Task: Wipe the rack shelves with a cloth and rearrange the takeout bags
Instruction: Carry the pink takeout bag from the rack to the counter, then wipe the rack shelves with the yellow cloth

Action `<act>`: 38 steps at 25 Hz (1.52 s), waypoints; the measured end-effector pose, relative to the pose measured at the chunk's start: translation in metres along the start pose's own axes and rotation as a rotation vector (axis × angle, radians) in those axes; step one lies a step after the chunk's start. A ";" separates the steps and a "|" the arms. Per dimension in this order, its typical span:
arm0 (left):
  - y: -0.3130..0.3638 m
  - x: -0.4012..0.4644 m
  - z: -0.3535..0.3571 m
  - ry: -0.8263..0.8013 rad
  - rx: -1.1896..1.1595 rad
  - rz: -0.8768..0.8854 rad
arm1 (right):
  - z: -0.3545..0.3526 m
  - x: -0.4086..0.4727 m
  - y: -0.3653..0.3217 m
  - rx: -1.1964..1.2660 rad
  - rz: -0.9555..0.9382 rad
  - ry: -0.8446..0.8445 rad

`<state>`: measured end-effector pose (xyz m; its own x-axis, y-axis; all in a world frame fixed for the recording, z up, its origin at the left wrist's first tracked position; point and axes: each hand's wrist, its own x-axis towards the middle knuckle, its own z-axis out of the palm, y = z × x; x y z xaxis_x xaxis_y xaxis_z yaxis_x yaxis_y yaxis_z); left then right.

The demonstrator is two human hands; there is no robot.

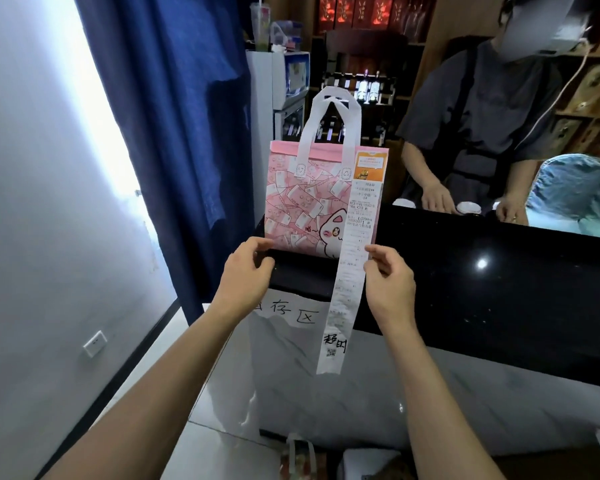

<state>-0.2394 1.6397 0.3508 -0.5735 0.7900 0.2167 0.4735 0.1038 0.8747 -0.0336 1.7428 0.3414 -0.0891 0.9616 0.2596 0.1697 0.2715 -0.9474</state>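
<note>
Both hands at pink takeout bag (305, 199) base on black counter (499, 271). Left hand (246, 271) pinching bottom-left corner. Right hand (390, 275) pinching bottom-right edge beside hanging receipt (347, 289).

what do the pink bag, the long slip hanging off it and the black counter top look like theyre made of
Pink bag: likely non-woven fabric, matte, with soft white strap handles that stand up by themselves. Slip: thin printed paper, probably a thermal receipt, hanging limp and slightly curled. Counter top: polished black stone or a look-alike, glossy enough to mirror a lamp.
</note>
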 end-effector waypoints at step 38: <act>-0.176 -0.363 -0.474 0.947 0.502 -0.639 | 0.471 -0.470 -0.192 0.126 -0.627 -1.409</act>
<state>-0.4313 1.0482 0.3235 -0.9517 -0.2101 0.2237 0.0166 0.6925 0.7212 -0.4863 1.2201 0.3137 -0.9454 -0.1369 0.2958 -0.3222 0.5281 -0.7856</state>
